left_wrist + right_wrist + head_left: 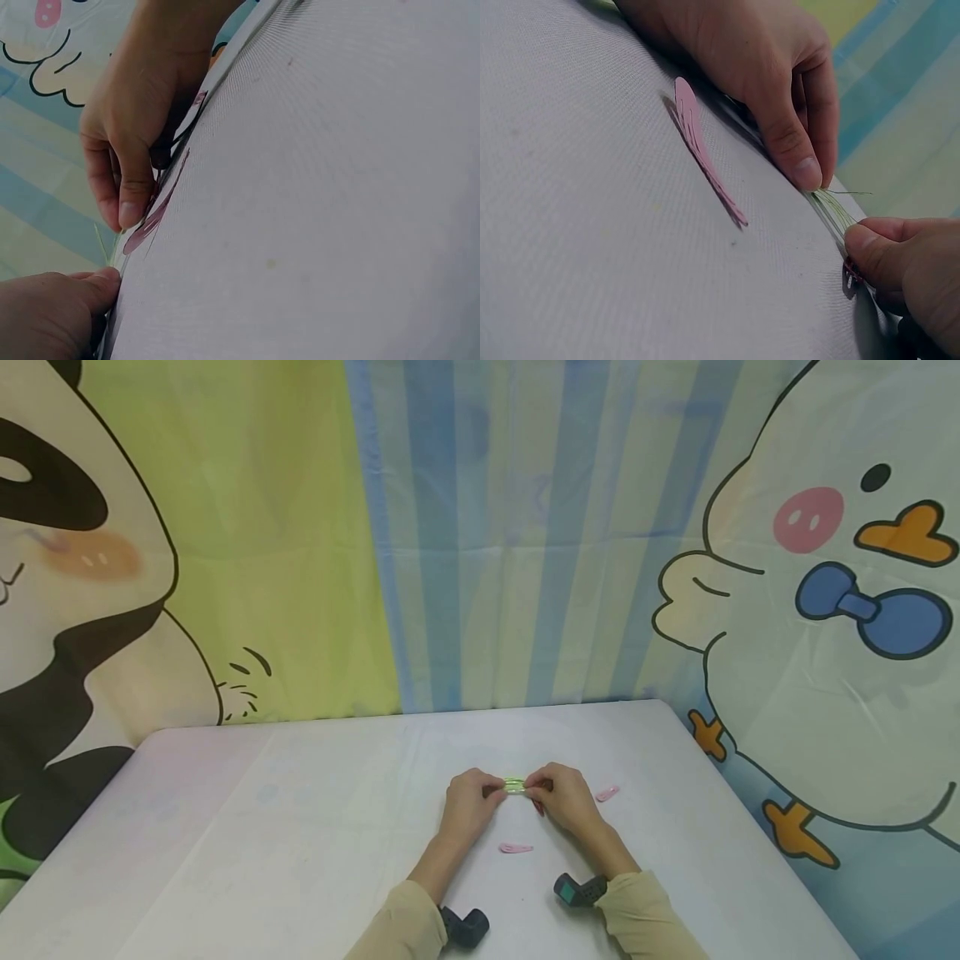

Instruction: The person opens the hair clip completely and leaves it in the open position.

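The left hand (471, 800) had its thumb and fingertips brought together, pinching one end of a glossy green piece (514, 786). The right hand (564, 793) pinched the other end the same way, its fingers bent in. The green piece spanned the narrow gap between the two hands, low over the bench (262, 843); whether it touched the surface could not be told. The right wrist view showed it as a bundle of thin strands, with one fine strand sticking out to the side.

Just beneath the right hand was a small red item (537, 807), partly hidden; contact with the hand could not be made out. A pink clip (516, 848) lay flat on the nearer side of the hands, and a second pink clip (607, 794) lay just to the right of the right hand.

Each wrist carried a dark device, one by the left sleeve (412, 918) and one by the right sleeve (652, 914), both beige. Behind the bench hung a printed backdrop (495, 527), striped in the middle, with a panda and a white bird at its sides.
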{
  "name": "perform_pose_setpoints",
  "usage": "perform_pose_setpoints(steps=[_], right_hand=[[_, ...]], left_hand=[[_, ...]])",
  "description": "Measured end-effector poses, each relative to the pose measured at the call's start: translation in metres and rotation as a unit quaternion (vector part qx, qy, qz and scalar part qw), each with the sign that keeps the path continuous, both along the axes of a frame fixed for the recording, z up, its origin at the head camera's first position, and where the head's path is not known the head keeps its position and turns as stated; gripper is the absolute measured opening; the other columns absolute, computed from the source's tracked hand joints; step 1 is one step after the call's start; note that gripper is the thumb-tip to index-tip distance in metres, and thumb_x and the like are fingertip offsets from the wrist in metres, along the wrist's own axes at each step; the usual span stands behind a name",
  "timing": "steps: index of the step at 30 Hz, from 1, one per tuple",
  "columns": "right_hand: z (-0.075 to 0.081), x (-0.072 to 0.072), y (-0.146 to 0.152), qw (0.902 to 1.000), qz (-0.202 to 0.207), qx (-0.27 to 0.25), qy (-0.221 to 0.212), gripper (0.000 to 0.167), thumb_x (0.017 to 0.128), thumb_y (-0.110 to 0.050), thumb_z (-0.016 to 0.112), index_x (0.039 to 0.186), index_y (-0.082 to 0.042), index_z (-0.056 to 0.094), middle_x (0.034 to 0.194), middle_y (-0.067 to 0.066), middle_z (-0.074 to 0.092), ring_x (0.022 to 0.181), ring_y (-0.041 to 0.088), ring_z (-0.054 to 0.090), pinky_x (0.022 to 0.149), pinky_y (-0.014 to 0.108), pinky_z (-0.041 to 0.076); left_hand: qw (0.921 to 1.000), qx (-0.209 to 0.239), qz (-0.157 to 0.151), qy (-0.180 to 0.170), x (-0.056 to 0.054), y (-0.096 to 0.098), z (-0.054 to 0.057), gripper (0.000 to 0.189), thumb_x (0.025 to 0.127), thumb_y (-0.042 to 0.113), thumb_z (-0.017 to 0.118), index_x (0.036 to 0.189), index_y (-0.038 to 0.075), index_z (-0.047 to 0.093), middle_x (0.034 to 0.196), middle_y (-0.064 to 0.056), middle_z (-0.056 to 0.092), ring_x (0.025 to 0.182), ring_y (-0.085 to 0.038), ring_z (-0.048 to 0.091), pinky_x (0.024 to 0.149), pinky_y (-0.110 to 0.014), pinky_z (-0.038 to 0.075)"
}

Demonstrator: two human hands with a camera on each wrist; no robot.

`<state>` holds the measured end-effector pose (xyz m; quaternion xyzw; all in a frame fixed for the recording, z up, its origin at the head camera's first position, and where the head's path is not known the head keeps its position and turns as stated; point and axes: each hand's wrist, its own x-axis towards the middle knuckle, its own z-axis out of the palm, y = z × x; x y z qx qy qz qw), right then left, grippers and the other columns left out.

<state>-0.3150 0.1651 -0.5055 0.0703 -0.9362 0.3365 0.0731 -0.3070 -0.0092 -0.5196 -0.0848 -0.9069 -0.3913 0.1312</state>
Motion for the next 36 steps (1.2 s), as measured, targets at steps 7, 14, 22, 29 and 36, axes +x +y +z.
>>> perform_pose_setpoints(steps=[7, 14, 22, 29, 36], right_hand=[[0.003, -0.0002, -0.0015, 1.0, 0.001, 0.005, 0.002, 0.009, 0.077, -0.013, 0.077, 0.083, -0.017, 0.072, 0.076, -0.006, 0.062, 0.067, 0.01, 0.049, 0.062, 0.023, 0.042], [0.005, -0.0002, -0.003, 0.9999, -0.001, 0.003, -0.016, 0.008, 0.079, -0.014, 0.076, 0.085, -0.016, 0.072, 0.071, -0.006, 0.059, 0.064, 0.01, 0.049, 0.063, 0.024, 0.042], [0.008, -0.0008, -0.0051, 0.9996, -0.003, 0.015, -0.025, 0.007, 0.08, -0.015, 0.076, 0.086, -0.015, 0.073, 0.073, -0.006, 0.061, 0.066, 0.011, 0.048, 0.063, 0.025, 0.04], [0.0076, -0.0016, -0.0031, 0.9995, -0.003, 0.014, -0.028, 0.006, 0.081, -0.017, 0.075, 0.087, -0.017, 0.073, 0.079, -0.005, 0.063, 0.07, 0.011, 0.05, 0.065, 0.025, 0.042], [0.0094, -0.0006, 0.0021, 0.9997, -0.001, -0.01, -0.021, 0.009, 0.083, -0.015, 0.073, 0.091, -0.017, 0.073, 0.079, -0.005, 0.063, 0.071, 0.011, 0.05, 0.064, 0.024, 0.043]], left_hand=[[1.0, -0.003, 0.004, -0.003, -0.0002, 0.0007, 0.0016, 0.011, 0.08, 0.016, 0.076, 0.091, 0.015, 0.076, 0.082, 0.003, 0.067, 0.069, -0.006, 0.053, 0.063, -0.02, 0.044], [0.9999, -0.006, 0.009, 0.002, -0.0006, 0.0012, 0.0018, 0.01, 0.079, 0.016, 0.076, 0.09, 0.015, 0.076, 0.081, 0.003, 0.067, 0.07, -0.007, 0.056, 0.065, -0.022, 0.046], [0.9998, -0.003, 0.014, -0.01, -0.0004, 0.0025, 0.0047, 0.009, 0.08, 0.017, 0.076, 0.088, 0.015, 0.075, 0.078, 0.004, 0.065, 0.066, -0.005, 0.051, 0.062, -0.02, 0.042], [0.9998, -0.004, 0.015, -0.012, -0.0007, 0.0025, 0.006, 0.009, 0.08, 0.018, 0.076, 0.088, 0.015, 0.075, 0.076, 0.005, 0.065, 0.065, -0.004, 0.051, 0.061, -0.019, 0.042], [0.9998, 0.0, 0.016, -0.012, 0.0001, 0.0025, 0.0051, 0.01, 0.079, 0.018, 0.076, 0.089, 0.015, 0.075, 0.075, 0.006, 0.064, 0.066, -0.004, 0.051, 0.061, -0.02, 0.042]])
